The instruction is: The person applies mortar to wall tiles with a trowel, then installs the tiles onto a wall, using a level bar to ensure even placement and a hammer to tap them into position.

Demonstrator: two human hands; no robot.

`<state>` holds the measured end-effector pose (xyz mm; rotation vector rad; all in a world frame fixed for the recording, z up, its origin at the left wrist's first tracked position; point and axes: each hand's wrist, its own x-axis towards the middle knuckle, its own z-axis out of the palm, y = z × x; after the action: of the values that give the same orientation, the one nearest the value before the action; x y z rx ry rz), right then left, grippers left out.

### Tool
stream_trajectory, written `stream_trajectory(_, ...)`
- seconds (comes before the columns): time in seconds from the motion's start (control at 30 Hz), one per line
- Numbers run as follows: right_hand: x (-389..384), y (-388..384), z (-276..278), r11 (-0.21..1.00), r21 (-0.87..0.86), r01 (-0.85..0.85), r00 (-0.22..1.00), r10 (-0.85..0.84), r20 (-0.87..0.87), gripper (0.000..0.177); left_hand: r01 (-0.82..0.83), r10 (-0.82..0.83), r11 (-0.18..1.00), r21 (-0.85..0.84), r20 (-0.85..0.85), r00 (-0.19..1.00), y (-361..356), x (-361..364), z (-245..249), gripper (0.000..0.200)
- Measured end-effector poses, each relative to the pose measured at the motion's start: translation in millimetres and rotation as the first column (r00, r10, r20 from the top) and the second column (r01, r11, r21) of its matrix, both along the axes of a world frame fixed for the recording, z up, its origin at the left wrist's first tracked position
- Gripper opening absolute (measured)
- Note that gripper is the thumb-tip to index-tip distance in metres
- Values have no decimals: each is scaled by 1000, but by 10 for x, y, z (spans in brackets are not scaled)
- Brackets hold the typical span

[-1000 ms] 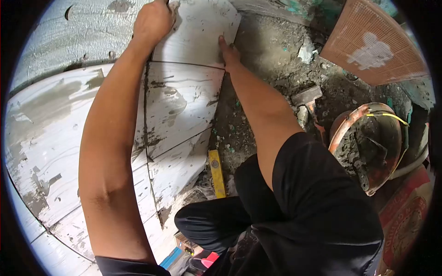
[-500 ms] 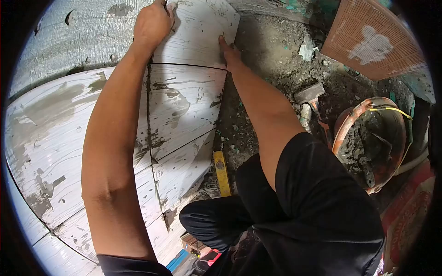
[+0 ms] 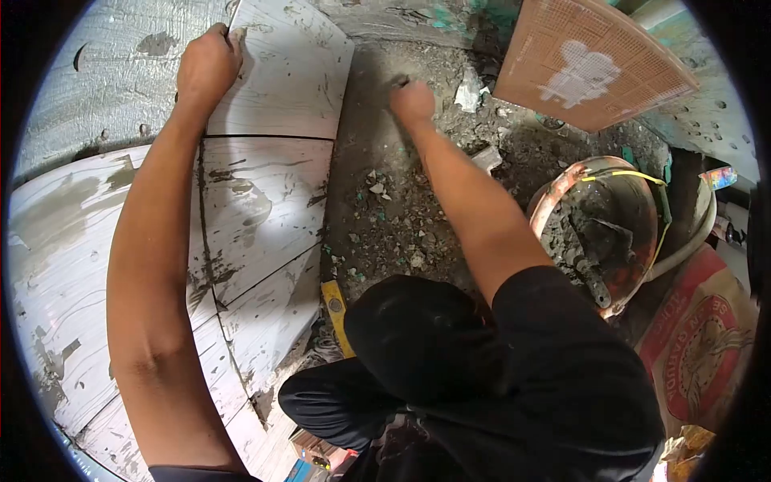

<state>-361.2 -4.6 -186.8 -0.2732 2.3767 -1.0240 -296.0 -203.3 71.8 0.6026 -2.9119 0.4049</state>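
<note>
My left hand (image 3: 207, 66) is closed at the left edge of a white wood-patterned tile (image 3: 289, 76), its fingers curled at the edge. A dark joint separates this tile from the white tile (image 3: 261, 189) below it, which is smeared with grey mortar. To the right, my right hand (image 3: 414, 103) is clear of the tile, over the rubble-strewn floor. Its fingers are curled in, and a dark spot shows at the fingertips; I cannot tell what, if anything, it holds. A hammer head (image 3: 487, 159) shows partly beside my right forearm.
A bucket (image 3: 554, 189) of grey mortar stands at right, with a trowel handle (image 3: 596, 285) in it. Behind it leans a brown-backed tile (image 3: 522, 64). A red-and-tan sack (image 3: 695, 353) is at lower right. A yellow spirit level (image 3: 336, 315) lies by my knee.
My right hand has left the tile's right edge and moved right, over the floor, with its fingers curled. My left hand stays at the tile's left edge. The camera view has shifted right.
</note>
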Motion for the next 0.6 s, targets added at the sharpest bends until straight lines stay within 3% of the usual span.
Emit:
stream_trajectory(0.07,-201,165,43,983,183,-9,976,49,-211,23,5,-6,1000,5,7,1000,8,-10,-5,32)
stream_trajectory(0.17,-453,373,-62,957,280,-80,789,233,-569,20,18,-18,1000,5,-18,1000,-6,-20,-20,32)
stream_trajectory(0.2,-556,424,-40,865,432,-254,757,456,-468,20,8,-9,1000,-10,-12,1000,-15,-2,-29,32)
stream_trajectory(0.27,-753,551,107,529,639,-558,571,804,-167,20,34,-34,999,-22,-18,999,9,-6,-6,32)
stream_trajectory(0.33,-840,653,184,258,753,-605,346,937,-43,22,39,-40,999,-27,-25,999,-20,5,-41,31)
stream_trajectory(0.37,-937,707,-113,208,780,-591,260,964,-59,22,39,-40,999,-26,-28,999,-46,-2,-70,31)
stream_trajectory(0.47,-820,852,178,15,891,-453,127,991,47,24,31,-31,999,-35,-4,1000,-92,-6,-38,32)
stream_trajectory(0.6,-865,955,6,136,846,-516,212,977,-27,25,11,-12,1000,-18,-15,1000,-42,7,-39,33)
